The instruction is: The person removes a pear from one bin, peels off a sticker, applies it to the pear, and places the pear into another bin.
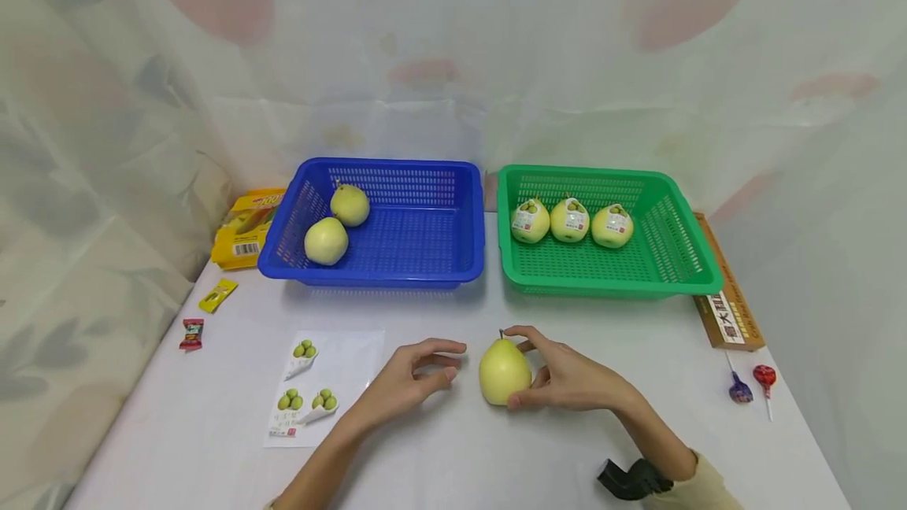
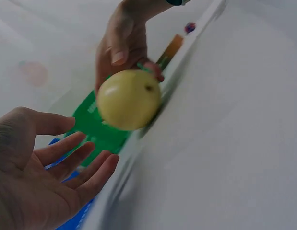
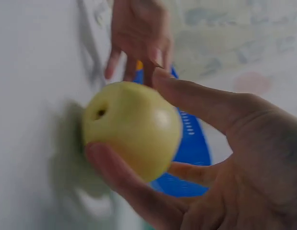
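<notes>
Right hand point(image 1: 567, 378) has the pear point(image 1: 505, 375) in a grip, thumb low, fingers curled round its side. Left hand point(image 1: 407, 384) hovers just beside it, fingers parted, holding nothing. Pear's between them, stem up, at the white table point(image 1: 538, 467); resting or lifted, can't tell! Looks firm, weighty, smooth, maybe slippery, easily bruised: cup that wide belly. Beyond, blue basket point(image 1: 368, 282) and green basket point(image 1: 609, 288).
</notes>
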`<state>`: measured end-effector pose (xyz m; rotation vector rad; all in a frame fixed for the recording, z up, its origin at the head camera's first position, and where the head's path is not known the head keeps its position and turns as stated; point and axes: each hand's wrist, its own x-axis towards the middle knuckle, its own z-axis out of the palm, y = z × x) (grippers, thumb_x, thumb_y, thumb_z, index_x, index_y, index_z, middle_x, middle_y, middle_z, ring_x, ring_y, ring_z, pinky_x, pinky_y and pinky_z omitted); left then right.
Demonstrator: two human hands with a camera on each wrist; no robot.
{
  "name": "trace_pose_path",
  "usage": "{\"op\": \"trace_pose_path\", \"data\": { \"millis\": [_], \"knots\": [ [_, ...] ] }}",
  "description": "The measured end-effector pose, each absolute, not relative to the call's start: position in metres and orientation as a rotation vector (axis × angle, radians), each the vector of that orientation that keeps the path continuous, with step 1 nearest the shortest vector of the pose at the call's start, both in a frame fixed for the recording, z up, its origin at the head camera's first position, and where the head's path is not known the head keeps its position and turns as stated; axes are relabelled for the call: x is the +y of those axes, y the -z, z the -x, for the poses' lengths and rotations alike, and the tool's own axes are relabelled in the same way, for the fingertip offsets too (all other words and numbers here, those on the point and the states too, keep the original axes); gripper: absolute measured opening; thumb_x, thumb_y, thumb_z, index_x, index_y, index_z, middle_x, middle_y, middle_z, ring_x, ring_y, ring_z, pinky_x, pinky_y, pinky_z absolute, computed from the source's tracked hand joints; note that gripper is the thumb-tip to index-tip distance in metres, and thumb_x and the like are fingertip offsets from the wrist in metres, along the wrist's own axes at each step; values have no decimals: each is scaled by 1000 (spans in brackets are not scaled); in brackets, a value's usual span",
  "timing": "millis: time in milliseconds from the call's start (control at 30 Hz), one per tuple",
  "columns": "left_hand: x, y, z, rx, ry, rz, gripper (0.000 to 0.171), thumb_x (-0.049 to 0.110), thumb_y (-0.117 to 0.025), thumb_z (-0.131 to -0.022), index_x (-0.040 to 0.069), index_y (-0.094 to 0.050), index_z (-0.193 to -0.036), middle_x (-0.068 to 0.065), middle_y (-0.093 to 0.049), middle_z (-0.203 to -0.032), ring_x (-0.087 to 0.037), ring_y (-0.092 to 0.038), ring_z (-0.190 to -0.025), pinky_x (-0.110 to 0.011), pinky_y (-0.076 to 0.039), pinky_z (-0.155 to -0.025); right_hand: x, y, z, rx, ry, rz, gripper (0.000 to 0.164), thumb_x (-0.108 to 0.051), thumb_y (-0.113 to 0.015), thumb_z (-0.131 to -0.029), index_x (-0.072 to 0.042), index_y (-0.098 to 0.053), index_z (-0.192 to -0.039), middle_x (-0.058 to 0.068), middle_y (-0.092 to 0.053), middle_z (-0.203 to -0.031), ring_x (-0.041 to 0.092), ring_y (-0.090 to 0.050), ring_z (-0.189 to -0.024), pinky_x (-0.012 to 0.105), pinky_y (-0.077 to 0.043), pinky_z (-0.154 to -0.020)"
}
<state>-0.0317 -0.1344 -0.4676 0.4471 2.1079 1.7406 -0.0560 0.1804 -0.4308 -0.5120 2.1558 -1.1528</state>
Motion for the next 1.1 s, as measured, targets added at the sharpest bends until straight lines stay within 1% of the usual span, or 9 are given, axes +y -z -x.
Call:
{"op": "trace_pose_path", "data": {
  "millis": [100, 233, 433, 567, 667, 833, 933, 1033, 1100],
  "knots": [
    [-155, 460, 22, 2153, -1778, -409, 41, 16, -69, -107, 0, -65, -144, -26, -67, -147, -40, -71, -130, -22, -65, -98, 184, 418, 55, 2228, 1107, 497, 98, -43, -90, -90, -17, -34, -165, 26, -59, -152, 16, -77, -77, 26, -59, -70],
    [-198, 444, 5, 2344, -1827, -291, 35, 12, -70, -106, -1, -68, -138, -26, -70, -139, -25, -77, -118, -25, -68, -93, 186, 402, 51, 2293, 1098, 474, 92, -44, -89, -90, -17, -39, -162, 23, -64, -146, 19, -77, -74, 27, -60, -65],
    [-272, 431, -24, 2881, -1532, 123, 18, 8, -74, -103, 8, -76, -121, 3, -77, -115, 1, -72, -94, -14, -63, -78, 166, 382, 44, 2274, 1239, 553, 74, -37, -87, -94, -20, -49, -155, 16, -68, -134, 17, -79, -78, 28, -64, -66],
    [-300, 444, -40, 3064, -1268, 267, 13, 4, -77, -99, 12, -78, -110, 2, -78, -103, 10, -65, -85, -7, -56, -70, 110, 386, 37, 1998, 1391, 697, 57, -25, -82, -99, -18, -54, -149, 14, -68, -126, 20, -80, -78, 39, -70, -68],
    [-307, 459, -46, 3062, -1200, 229, 15, 3, -79, -97, 13, -79, -109, -5, -80, -100, 10, -64, -82, -7, -55, -68, 52, 405, 35, 1782, 1405, 756, 45, -19, -77, -103, -11, -60, -144, 8, -69, -121, 17, -80, -80, 44, -71, -71],
    [-305, 474, -50, 2991, -1168, 169, 21, 4, -84, -93, 11, -79, -112, -2, -81, -97, 8, -62, -79, -10, -56, -67, -34, 447, 43, 1738, 1363, 803, 32, -10, -69, -106, 1, -67, -136, 1, -72, -104, 4, -73, -69, 30, -69, -66],
    [-304, 478, -52, 2983, -1153, 155, 29, 0, -87, -87, 11, -79, -112, 2, -80, -96, 8, -58, -78, -12, -55, -65, -68, 462, 49, 1856, 1324, 775, 31, -7, -69, -105, 0, -70, -134, -4, -72, -92, 3, -69, -58, 23, -65, -59],
    [-305, 480, -55, 2994, -1146, 116, 36, -4, -90, -81, 12, -79, -112, 4, -77, -94, 8, -56, -78, -12, -53, -64, -87, 470, 53, 1968, 1281, 737, 29, -10, -74, -102, -2, -72, -130, -8, -70, -79, 4, -66, -49, 17, -61, -58],
    [-306, 480, -56, 2999, -1143, 94, 38, -5, -91, -79, 12, -79, -111, 4, -76, -92, 6, -54, -78, -13, -51, -63, -94, 471, 55, 2013, 1267, 716, 26, -10, -78, -99, -3, -74, -124, -8, -68, -71, 5, -65, -45, 17, -60, -55]
  ]
}}
